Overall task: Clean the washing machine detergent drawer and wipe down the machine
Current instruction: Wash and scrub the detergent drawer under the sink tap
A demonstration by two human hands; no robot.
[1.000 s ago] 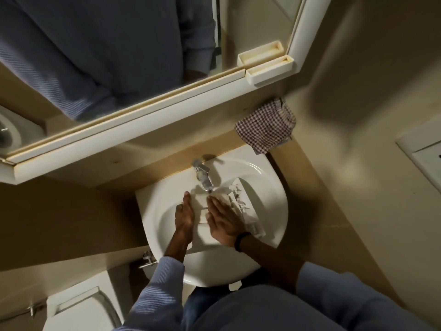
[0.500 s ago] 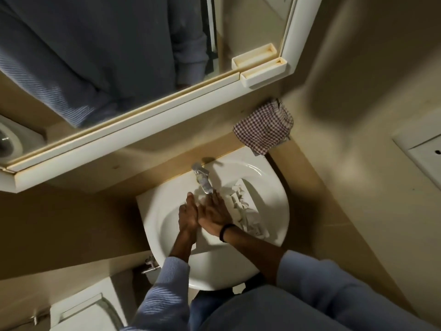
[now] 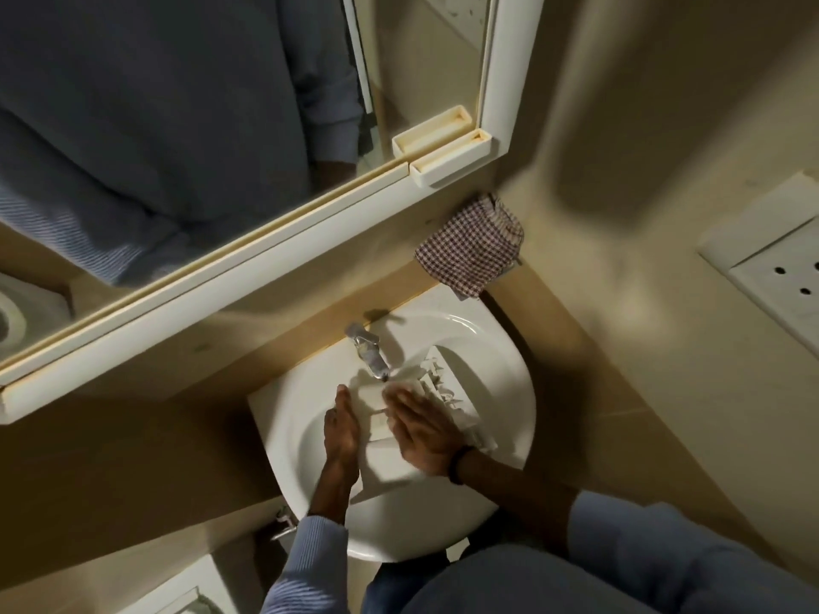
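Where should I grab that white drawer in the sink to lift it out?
Probably by its long outer walls, one hand from each side. The drawer lies flat in the sink, long and narrow, and the left hand lies along one wall.

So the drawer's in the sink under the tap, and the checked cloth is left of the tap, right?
No: the cloth is right of the tap, at the back corner of the sink, as the head view shows. The drawer is in the sink under the tap.
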